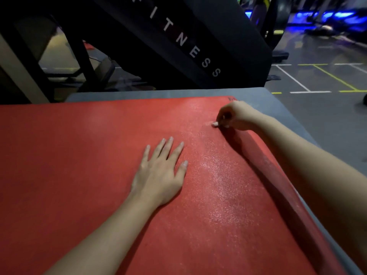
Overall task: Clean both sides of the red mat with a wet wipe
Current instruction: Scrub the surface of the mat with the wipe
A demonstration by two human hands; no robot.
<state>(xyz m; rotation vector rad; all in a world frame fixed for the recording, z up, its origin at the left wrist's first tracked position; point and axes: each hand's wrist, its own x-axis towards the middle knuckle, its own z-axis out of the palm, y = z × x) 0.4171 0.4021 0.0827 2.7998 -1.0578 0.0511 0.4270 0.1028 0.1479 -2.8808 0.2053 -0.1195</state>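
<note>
wet wipe [214, 124]: only a small white scrap shows under the curled fingers [223, 117] of my right hand [237, 116]; the rest is hidden in my grip.
red mat [89, 165]: cut off at the left and bottom edges; underside out of sight; I cannot tell whether the raised ridge along its right side is rolled or folded.
mat logo [231, 99]: dark marks at the far corner, partly behind my right hand, too small to read.
grey tabletop [158, 93]: mostly covered by the mat; only a far strip and a right strip show.
forearms: both cut off at the edges.
blue-lit equipment [327, 16]: blurred, unidentifiable.
</note>
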